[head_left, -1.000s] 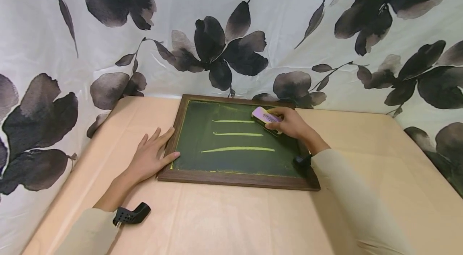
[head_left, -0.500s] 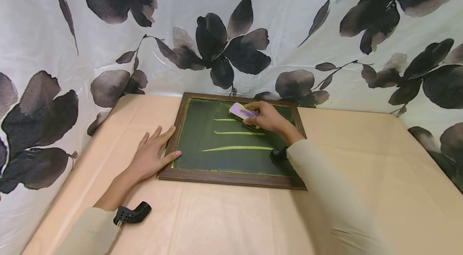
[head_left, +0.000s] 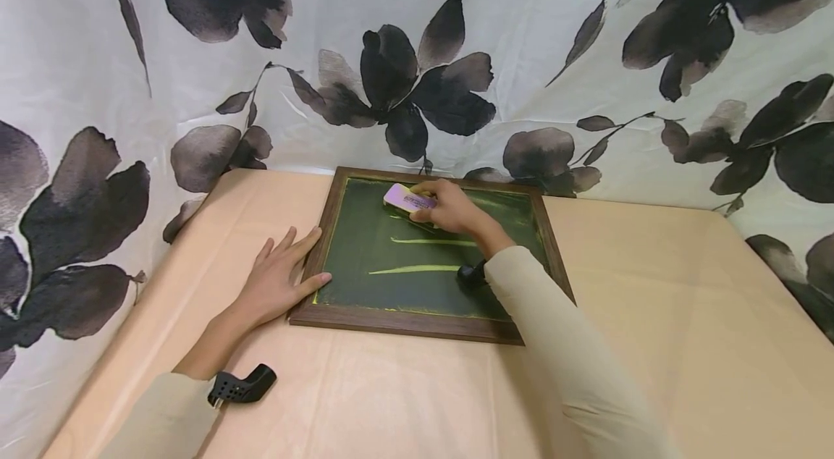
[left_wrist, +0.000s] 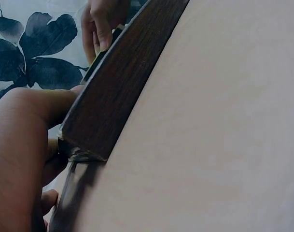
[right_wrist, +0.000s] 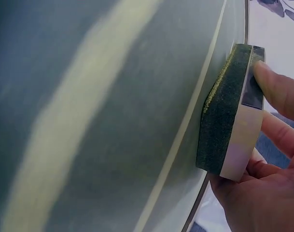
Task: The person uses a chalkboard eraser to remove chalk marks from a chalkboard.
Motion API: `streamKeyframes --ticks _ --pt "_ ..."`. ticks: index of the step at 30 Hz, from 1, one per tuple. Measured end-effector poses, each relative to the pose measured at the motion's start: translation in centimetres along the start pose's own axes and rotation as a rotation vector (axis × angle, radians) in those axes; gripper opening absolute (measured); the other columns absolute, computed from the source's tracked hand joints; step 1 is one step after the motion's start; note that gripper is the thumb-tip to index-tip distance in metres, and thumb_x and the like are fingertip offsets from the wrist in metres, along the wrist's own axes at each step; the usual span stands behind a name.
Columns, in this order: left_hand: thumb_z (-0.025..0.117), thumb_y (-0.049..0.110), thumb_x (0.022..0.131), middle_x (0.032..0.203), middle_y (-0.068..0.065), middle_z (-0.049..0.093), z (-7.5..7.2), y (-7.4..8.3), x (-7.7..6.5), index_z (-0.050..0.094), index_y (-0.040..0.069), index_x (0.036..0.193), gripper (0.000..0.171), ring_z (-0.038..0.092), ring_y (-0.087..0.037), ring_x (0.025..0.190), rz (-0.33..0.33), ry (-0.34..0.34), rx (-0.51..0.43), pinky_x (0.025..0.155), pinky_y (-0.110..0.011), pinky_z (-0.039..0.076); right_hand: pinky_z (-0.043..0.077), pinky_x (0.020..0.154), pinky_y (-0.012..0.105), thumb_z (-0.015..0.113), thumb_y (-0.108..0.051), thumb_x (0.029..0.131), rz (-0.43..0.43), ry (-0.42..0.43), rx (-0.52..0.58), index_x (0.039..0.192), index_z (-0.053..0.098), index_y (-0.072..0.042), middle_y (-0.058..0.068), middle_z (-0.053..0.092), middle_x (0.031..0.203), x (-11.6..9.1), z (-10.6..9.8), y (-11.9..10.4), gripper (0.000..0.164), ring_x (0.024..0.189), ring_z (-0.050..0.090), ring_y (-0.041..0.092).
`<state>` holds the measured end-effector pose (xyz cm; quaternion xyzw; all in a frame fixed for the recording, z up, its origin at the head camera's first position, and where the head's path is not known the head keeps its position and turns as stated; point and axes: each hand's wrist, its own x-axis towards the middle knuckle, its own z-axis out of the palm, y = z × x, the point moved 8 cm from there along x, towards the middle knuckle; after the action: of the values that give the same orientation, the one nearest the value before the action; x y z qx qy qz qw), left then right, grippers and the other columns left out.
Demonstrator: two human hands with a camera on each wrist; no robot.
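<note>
Head view, nearest first. Cream left sleeve (head_left: 163, 415) entered at lower left, with a black wrist-worn camera (head_left: 242, 385) at its cuff; cream right sleeve (head_left: 560, 350) rose from the lower right. Both crossed a pale peach table cover (head_left: 658, 278) marked with faint creases.

Left hand (head_left: 276, 281), left of centre: fingers spread wide, gripping nothing; thumb and a fingertip rested on the left side of a dark brown wooden frame (head_left: 404, 323). The frame enclosed a green chalkboard (head_left: 417, 296), which lay on the cover at mid-picture.

Contents of the frame, near to far: yellow residue along the lower inner edge; a lower yellow chalk stroke (head_left: 413, 270), its right end hidden by the right arm; a middle yellow chalk stroke (head_left: 430, 241); a short yellow fragment beside the eraser; a pale yellow smear (head_left: 515, 204) toward the upper right.

Right hand (head_left: 452, 209), just above centre: fingers and thumb pinched a lilac-backed chalkboard eraser (head_left: 407, 198), located over the board's upper part. Right wrist view: dark felt faced the board, yellow dust along one felt edge.

Farthest: white fabric backdrop (head_left: 534, 46), printed with dark grey flowers, filled the upper frame.
</note>
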<state>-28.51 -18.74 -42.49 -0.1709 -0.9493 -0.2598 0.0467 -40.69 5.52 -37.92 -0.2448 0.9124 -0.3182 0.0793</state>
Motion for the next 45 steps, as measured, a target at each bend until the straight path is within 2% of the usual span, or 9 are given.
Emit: streamKeyframes --ticks 10,15,19,23,27,37,41,45 --pt "0.058 0.051 0.091 0.151 -0.015 0.033 0.4 0.5 0.3 0.029 0.008 0.151 0.079 0.015 -0.039 0.142 0.026 -0.007 0.005 0.112 -0.059 0.001 0.043 0.093 0.041 0.072 -0.016 0.086 -0.027 0.008 -0.033 0.13 0.058 -0.001 0.014 0.058 0.125 0.0 0.4 -0.6 0.048 0.108 0.053 0.026" --pt "0.055 0.051 0.093 0.151 -0.015 0.033 0.7 0.5 0.1 0.027 0.009 0.152 0.078 0.014 -0.038 0.142 0.036 -0.024 0.012 0.112 -0.059 0.001 0.041 0.096 0.042 0.07 -0.016 0.086 -0.096 0.019 -0.103 0.129 0.058 0.002 0.016 0.06 0.122 -0.5 0.5 -0.7 0.048 0.109 0.051 0.029" --pt "0.053 0.051 0.094 0.15 -0.017 0.033 0.6 0.7 -0.1 0.026 0.009 0.152 0.077 0.013 -0.039 0.142 0.034 -0.03 0.02 0.111 -0.06 0.001 0.04 0.096 0.044 0.069 -0.016 0.088 -0.129 0.015 -0.152 0.13 0.056 0.002 0.017 0.059 0.123 -1.1 0.2 -0.7 0.048 0.11 0.049 0.031" --pt "0.053 0.051 0.094 0.151 -0.018 0.032 0.2 0.5 -0.2 0.025 0.008 0.153 0.077 0.013 -0.038 0.143 0.024 -0.03 0.033 0.112 -0.059 0.001 0.037 0.097 0.047 0.067 -0.017 0.089 -0.111 -0.006 -0.157 0.133 0.054 0.001 0.018 0.057 0.124 -2.0 -0.7 -0.1 0.049 0.114 0.046 0.032" --pt "0.052 0.051 0.094 0.151 -0.019 0.031 0.1 0.2 -0.3 0.025 0.009 0.153 0.077 0.013 -0.038 0.143 0.018 -0.028 0.035 0.112 -0.058 0.001 0.038 0.095 0.049 0.068 -0.018 0.089 -0.094 -0.003 -0.158 0.132 0.055 0.001 0.019 0.057 0.124 -3.1 -2.1 1.6 0.049 0.112 0.048 0.033" --pt "0.053 0.05 0.094 0.151 -0.019 0.031 -0.2 0.3 -0.3 0.025 0.008 0.153 0.077 0.012 -0.038 0.143 0.022 -0.034 0.028 0.112 -0.058 0.001 0.038 0.097 0.055 0.069 -0.016 0.089 0.01 0.055 -0.19 0.132 0.053 0.005 0.024 0.055 0.127 -7.6 -6.7 7.7 0.05 0.116 0.048 0.039" --pt "0.053 0.05 0.094 0.151 -0.02 0.032 -0.2 0.4 -0.3 0.026 0.008 0.152 0.077 0.013 -0.038 0.143 0.027 -0.029 0.027 0.112 -0.058 0.0 0.04 0.093 0.056 0.068 -0.017 0.09 0.048 0.064 -0.192 0.132 0.052 0.005 0.026 0.054 0.126 -8.9 -7.8 9.2 0.05 0.113 0.05 0.041" --pt "0.053 0.05 0.094 0.151 -0.019 0.032 0.2 0.4 -0.5 0.026 0.008 0.152 0.077 0.013 -0.038 0.143 0.025 -0.032 0.021 0.112 -0.057 0.0 0.042 0.087 0.052 0.068 -0.017 0.09 0.081 0.062 -0.166 0.133 0.052 0.004 0.024 0.054 0.125 -9.9 -8.1 10.1 0.05 0.106 0.051 0.038"
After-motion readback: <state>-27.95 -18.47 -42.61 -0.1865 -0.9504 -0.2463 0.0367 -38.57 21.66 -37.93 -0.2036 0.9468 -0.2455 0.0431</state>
